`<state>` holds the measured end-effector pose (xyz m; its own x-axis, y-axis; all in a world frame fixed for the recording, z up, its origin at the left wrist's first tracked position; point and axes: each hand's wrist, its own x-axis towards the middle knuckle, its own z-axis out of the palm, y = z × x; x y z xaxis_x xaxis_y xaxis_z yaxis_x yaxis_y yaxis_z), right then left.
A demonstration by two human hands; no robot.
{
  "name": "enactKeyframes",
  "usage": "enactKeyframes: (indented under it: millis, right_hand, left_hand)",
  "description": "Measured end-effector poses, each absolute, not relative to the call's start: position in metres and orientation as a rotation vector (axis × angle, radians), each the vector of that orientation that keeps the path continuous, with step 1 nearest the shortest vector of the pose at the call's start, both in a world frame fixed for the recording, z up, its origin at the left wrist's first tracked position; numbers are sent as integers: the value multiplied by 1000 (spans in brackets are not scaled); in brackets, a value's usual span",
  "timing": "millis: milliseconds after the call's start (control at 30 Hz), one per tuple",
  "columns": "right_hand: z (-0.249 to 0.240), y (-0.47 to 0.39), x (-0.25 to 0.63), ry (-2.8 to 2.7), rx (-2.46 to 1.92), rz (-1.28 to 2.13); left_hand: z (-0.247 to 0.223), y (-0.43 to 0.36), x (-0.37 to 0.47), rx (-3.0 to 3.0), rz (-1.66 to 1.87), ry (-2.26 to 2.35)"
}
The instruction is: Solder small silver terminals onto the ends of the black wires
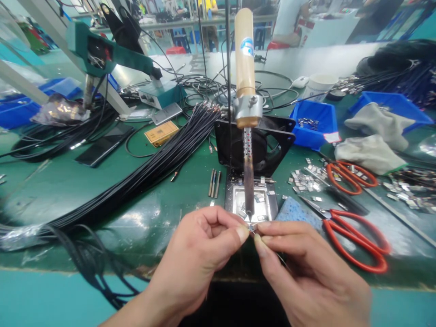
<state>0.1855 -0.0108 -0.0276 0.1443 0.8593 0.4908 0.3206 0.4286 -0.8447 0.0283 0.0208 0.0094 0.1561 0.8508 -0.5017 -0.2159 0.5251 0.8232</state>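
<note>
Just below the tip of a mounted soldering iron (249, 181), my two hands meet fingertip to fingertip. My left hand (207, 250) is closed in a pinch on a small silvery metal piece (252, 228), mostly covered by the fingers. My right hand (306, 263) pinches at the same spot, and a thin wire (283, 262) shows beneath its fingers. Whether wire and metal piece are joined cannot be made out. Behind the fingertips lies a shallow metal tray (238, 195) with small metal bits in it. A blue sponge (297, 213) sits beside my right hand.
A bundle of black cables (146, 168) crosses the left side. On the right lie red-handled scissors (357, 236), another red-handled pair (352, 177), loose metal connector shells (308, 180) and a blue bin (313, 122). A black fan (255, 145) stands behind the iron; a heat gun (109, 56) is far left.
</note>
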Motion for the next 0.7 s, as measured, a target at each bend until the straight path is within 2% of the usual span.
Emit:
enactKeyframes:
  millis: [700]
  right_hand:
    - [-28,-6,184,-1426,-1133,522]
  left_hand:
    - [11,27,30,678,895,1160]
